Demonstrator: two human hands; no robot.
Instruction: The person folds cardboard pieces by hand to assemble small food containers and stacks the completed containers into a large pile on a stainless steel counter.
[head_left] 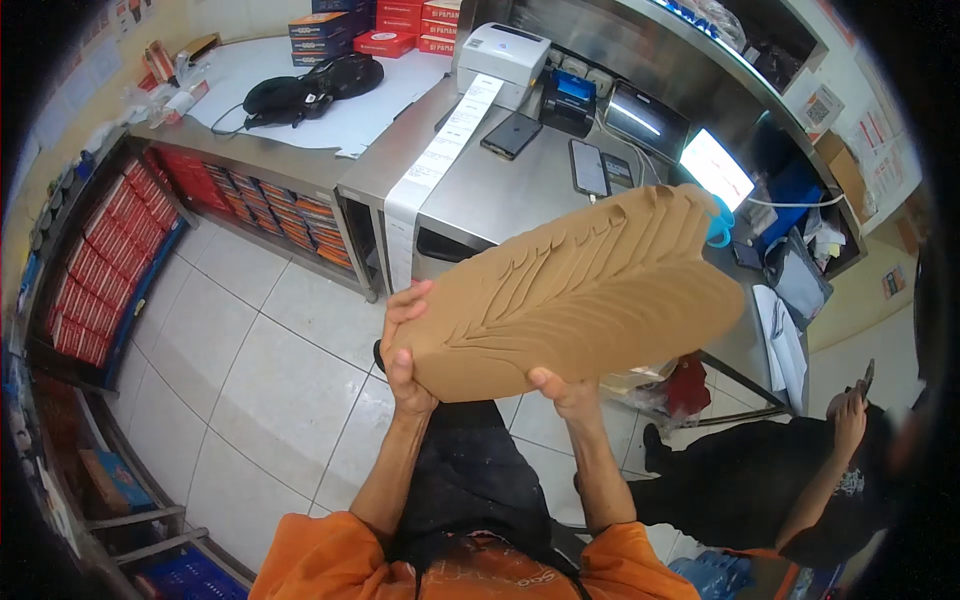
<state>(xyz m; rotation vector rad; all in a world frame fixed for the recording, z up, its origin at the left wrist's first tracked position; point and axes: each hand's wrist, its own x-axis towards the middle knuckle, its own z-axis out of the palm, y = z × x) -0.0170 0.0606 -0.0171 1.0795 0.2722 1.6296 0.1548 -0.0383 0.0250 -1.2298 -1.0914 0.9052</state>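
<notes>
A thick stack of flat brown paperboard blanks is held up in front of me, tilted and stretching to the upper right. Its sheets are fanned, so their overlapping edges make curved ridges along the stack. My left hand grips the near left end, with the thumb on the face and the fingers at the upper edge. My right hand holds the lower edge near the middle. Its thumb lies on the face, and its other fingers are hidden behind the stack.
Beyond the stack is a steel counter with a label printer, a dark phone, another phone and a lit screen. Red boxes fill a low shelf at left. Another person in black sits at right.
</notes>
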